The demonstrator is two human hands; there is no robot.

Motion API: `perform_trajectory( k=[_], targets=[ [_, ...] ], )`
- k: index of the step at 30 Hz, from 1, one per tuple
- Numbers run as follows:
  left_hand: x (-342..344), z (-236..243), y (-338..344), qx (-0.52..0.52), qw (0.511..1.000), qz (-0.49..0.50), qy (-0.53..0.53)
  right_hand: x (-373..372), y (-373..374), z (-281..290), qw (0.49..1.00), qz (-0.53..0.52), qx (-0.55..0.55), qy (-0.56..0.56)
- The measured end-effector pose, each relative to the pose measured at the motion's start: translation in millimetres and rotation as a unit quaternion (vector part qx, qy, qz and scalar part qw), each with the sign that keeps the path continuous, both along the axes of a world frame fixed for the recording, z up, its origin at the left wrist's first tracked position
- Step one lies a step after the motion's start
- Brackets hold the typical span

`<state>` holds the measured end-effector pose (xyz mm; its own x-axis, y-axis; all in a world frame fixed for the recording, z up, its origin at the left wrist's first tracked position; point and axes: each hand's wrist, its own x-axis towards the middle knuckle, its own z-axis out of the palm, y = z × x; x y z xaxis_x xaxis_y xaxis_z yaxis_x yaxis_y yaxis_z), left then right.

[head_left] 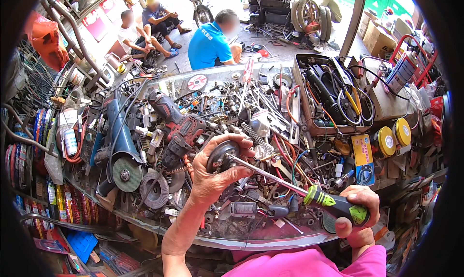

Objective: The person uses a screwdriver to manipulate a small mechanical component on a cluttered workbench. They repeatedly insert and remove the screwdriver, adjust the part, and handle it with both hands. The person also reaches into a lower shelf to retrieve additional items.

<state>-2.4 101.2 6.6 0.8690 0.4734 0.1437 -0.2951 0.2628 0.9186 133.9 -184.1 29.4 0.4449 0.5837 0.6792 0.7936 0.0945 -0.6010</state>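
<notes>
My left hand [209, 187] is closed around a round black disc-shaped part [220, 157], held up over the cluttered glass-topped counter. In my right hand [361, 210] is a screwdriver [331, 200] with a black and bright green handle and a long metal shaft. The shaft slants up to the left, and its tip meets the middle of the disc beside my left thumb. Exactly what the tip sits in is too small to tell. Just beyond my left hand lies a red and black cordless drill [183, 132].
At the left is a blue angle grinder [118, 127] with a green disc. A tool case [309, 127] holding pliers and scissors stands at the back right, beside yellow-lidded tins [385, 141]. Loose screws, springs and tools cover the counter. Beyond it sits a person in a blue shirt [210, 45].
</notes>
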Motion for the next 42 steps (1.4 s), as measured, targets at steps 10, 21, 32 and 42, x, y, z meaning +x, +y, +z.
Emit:
perform_trajectory(
  k=[10, 21, 32, 42],
  targets=[
    [1, 3, -4, 0.044, 0.998, 0.046, 0.008, -6, -7, -6, 0.998, -0.046, -0.028, 0.033],
    [1, 3, -10, 0.117, 0.987, 0.110, 0.003, -12, -16, -19, 0.977, -0.065, -0.012, 0.205],
    [3, 6, -11, 0.013, 0.996, 0.092, -0.012, -15, -15, -13, 0.965, -0.058, -0.004, 0.254],
    [4, 5, -10, 0.011, 0.996, 0.086, -0.013, -12, -12, -17, 0.974, -0.083, -0.013, 0.209]
  ],
)
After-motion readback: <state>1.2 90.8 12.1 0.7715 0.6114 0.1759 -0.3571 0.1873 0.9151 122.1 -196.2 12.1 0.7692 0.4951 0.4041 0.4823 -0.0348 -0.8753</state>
